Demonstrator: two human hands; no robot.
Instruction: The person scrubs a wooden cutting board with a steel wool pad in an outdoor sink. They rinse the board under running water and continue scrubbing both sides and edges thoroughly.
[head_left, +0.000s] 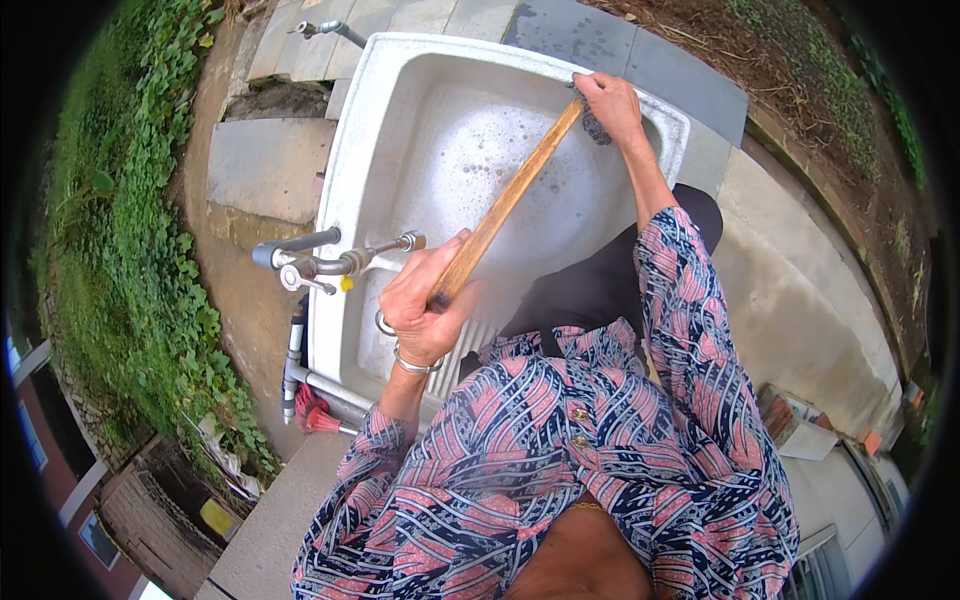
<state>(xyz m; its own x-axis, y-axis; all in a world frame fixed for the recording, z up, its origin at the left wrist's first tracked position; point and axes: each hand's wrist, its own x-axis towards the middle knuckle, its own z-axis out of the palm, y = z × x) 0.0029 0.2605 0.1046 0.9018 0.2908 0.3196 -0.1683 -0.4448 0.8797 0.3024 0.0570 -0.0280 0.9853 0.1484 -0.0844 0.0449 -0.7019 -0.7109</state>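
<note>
A long wooden stick (510, 204) slants across the white outdoor sink (358, 135), above soapy, bubbly water (510, 150). Its lower end, darkened at the tip, lies in my left hand (427, 300), between the thumb and the fingers. At the far right part of the basin my right hand (615, 105) is at the stick's other end. Beneath that hand shows a dark grey mesh scourer (596, 127), pressed near the stick; my fingers partly hide how it is held.
A metal tap (345, 262) with grey pipes juts over the sink's left rim. A ribbed washboard area (465, 349) lies by my left wrist. Stone slabs (574, 37) border the far side. A red funnel-like object (321, 420) sits at lower left, near green vines (157, 225).
</note>
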